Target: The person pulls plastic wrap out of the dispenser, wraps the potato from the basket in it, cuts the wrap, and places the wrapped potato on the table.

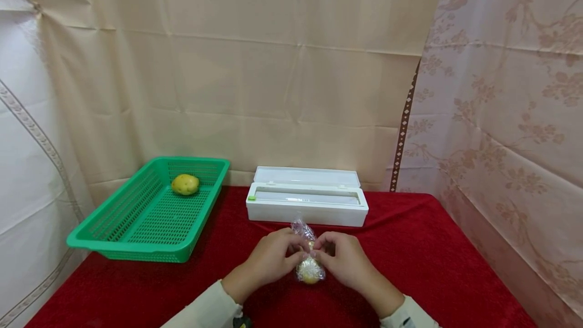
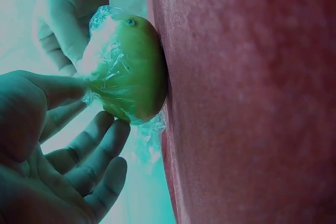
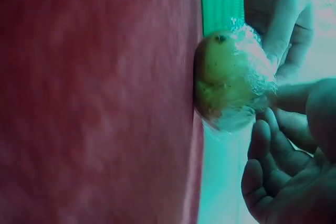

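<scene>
A yellow mango rests on the red cloth, partly covered in clear plastic wrap whose loose end sticks out toward the white box. My left hand pinches the gathered wrap over the fruit between thumb and index finger, its other fingers spread beside it in the left wrist view. From the opposite side my right hand pinches the wrap too, fingertips close to the left ones. Both wrist views show the bare side of the mango with a dark stem spot, and crinkled film bunched on top.
Behind the hands stands a white plastic-wrap box with its lid raised, a roll inside and a green slider at its left. To the left, a green basket holds another mango. Curtains hang behind the red-covered table.
</scene>
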A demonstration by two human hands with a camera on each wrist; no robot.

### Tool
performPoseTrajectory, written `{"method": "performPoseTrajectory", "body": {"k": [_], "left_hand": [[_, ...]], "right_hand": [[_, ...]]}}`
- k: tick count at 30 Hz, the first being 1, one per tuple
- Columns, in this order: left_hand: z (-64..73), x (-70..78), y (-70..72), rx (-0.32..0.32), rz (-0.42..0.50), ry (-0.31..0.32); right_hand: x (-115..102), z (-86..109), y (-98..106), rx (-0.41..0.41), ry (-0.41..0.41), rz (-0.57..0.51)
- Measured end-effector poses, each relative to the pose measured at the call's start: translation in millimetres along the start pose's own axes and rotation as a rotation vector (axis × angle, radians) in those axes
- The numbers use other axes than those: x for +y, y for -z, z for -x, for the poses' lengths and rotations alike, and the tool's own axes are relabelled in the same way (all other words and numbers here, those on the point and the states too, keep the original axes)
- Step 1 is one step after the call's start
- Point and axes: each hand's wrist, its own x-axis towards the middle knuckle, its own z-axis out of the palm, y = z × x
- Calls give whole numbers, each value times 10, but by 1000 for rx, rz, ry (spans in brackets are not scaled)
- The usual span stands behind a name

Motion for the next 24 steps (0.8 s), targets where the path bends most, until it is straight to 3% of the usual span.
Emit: {"method": "performPoseTrajectory", "body": {"k": [5,9,13,17,20,24], "left_hand": [[-14,-16,7,-25,1,17],[-25,-23,15,-21,-23,10],[-27,-22,11,-5,-64,-2],[-16,-20,26,-4,-120,-53],[-8,-29,55,-42,-151,-98],[-9,-45,93,-106,-148,-117]], "right_hand": [[-28,-1,79,-27,165,66],[-46,2,138,-120,268,97],[-33,-5,182,-213,245,65],[21,-30,254,-290,261,38],[80,-50,303,-350,269,8],[149,-77,313,-370,249,-48]]}}
